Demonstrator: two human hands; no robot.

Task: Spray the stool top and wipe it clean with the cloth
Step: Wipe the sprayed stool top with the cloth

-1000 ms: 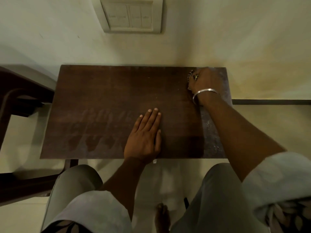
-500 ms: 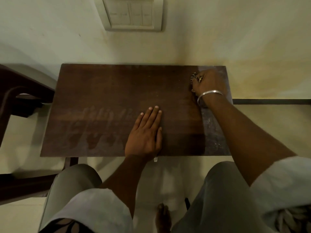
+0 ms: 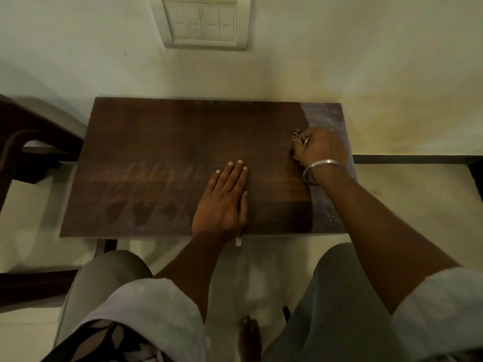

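Note:
The dark brown rectangular stool top (image 3: 156,142) stands against the wall, with pale smeared handprints on its left half and a dusty strip along its right edge. My left hand (image 3: 222,202) lies flat with straight fingers near the front edge, at the middle. My right hand (image 3: 320,148), a silver bangle on its wrist, grips a bunched patterned cloth (image 3: 298,135) and presses it on the top near the right edge. Only a small part of the cloth shows past my fingers. No spray bottle is in view.
A switch plate (image 3: 203,22) is on the pale wall behind the stool. Dark wooden furniture (image 3: 28,142) stands to the left. A dark skirting strip (image 3: 418,159) runs on the right. My knees and a bare foot (image 3: 249,338) are below the stool's front edge.
My right hand has drawn the cloth from the far right corner toward me along the right side. My left hand has stayed flat in place.

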